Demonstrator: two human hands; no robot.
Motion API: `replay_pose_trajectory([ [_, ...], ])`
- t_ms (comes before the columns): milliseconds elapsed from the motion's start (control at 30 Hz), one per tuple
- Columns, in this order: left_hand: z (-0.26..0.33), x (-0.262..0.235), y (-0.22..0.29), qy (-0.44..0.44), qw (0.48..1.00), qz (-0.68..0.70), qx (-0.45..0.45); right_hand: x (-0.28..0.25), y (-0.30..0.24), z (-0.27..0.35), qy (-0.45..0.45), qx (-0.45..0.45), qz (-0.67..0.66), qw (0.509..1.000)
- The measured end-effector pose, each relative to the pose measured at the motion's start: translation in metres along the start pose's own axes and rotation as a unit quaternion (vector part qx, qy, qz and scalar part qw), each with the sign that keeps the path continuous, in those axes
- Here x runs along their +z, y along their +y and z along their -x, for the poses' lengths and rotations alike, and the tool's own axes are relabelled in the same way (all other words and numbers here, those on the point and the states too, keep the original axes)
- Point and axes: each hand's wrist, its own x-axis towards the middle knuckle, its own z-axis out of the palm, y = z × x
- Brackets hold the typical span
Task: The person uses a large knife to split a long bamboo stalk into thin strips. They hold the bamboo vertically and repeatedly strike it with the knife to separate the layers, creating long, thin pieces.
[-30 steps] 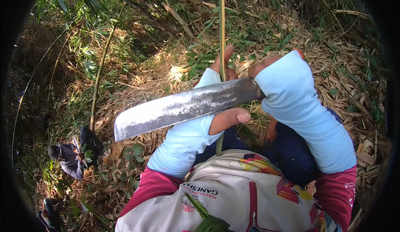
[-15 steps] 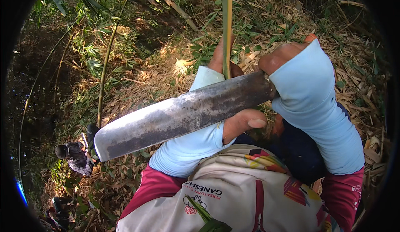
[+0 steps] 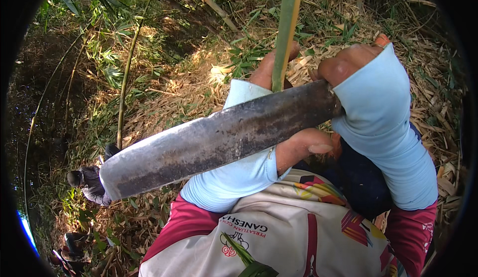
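My right hand [image 3: 351,63] is closed at the handle end of a wide, dark-stained machete [image 3: 219,140]. The blade lies nearly level across my view, its blunt tip toward the left. Behind it is my left hand [image 3: 301,147], its thumb showing below the blade and its fingers above. A green and yellowish bamboo strip [image 3: 286,33] runs from the top edge down into my left hand, which is closed around it. The blade hides most of that grip and the strip's lower end. Light blue sleeves cover both wrists.
Dry bamboo leaves and shavings [image 3: 149,112] litter the ground, with green plants among them. A thin bamboo stem [image 3: 128,73] stands at the left. Beyond the blade's tip another person [image 3: 89,185] is low among the leaves. Green leaves [image 3: 249,259] show at the lower edge.
The machete has shifted slightly left at its tip and right at its handle, looking a little larger. The bamboo strip has moved right, leans more and shows a broader face. Both hands moved slightly right.
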Motion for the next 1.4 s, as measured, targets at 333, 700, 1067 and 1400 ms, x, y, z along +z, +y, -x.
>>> replay_pose_trajectory([
  [333,-0.001,-0.003,-0.006,-0.013,0.999,-0.016,0.024,0.001,-0.001,0.002,-0.015,0.016,0.039,0.999],
  [700,0.000,-0.010,-0.006,-0.027,0.999,-0.030,0.003,0.002,-0.004,0.001,-0.040,0.016,0.011,0.999],
  [1067,-0.001,-0.009,-0.022,-0.030,0.998,0.020,0.059,0.006,-0.003,0.002,-0.030,0.015,0.006,0.999],
  [1400,-0.003,-0.007,-0.025,0.002,0.992,-0.048,0.115,0.006,-0.003,0.003,-0.038,0.013,-0.005,0.999],
])
